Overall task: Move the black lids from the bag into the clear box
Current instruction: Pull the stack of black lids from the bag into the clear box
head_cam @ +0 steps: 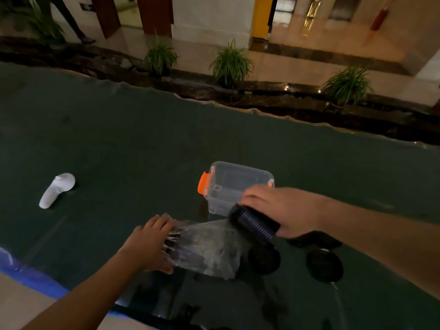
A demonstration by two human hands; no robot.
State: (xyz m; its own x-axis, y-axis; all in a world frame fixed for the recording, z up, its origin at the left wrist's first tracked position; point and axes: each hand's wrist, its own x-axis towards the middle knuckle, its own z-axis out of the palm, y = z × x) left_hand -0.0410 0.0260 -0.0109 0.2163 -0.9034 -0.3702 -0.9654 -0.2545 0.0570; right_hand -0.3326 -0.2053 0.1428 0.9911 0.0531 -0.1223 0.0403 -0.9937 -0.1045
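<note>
A stack of ribbed black round lids (253,222) sits in the person's right hand (283,211) at the centre right of the frame, fingers curled over its top and thumb under its lower end, so the grip is closed round the stack. The stack's long axis runs diagonally, its upper end pointing toward the upper left of the frame and touching or just overlapping the near corner of the clear plastic box with orange latches (234,186), its lower end pointing toward the lower right. The box stands open-topped in the middle of the frame. Below it lies the crinkled clear plastic bag (207,248), its length running left to right; the left hand (152,246) grips its left end, fingers closed on the bunched plastic, with dark lids dimly visible inside. Two loose black round lids lie flat on the surface in the lower right: one (264,259) just beside the bag's right end, the other (325,265) further right. A white handheld controller (56,190) lies tilted at the left, well apart. The surface is a dark green tablecloth (142,144) with a wavy far edge. Beyond it, in the upper frame, are a dark stone ledge, green potted plants (231,64), glossy tiled floor and a yellow pillar (262,17).
</note>
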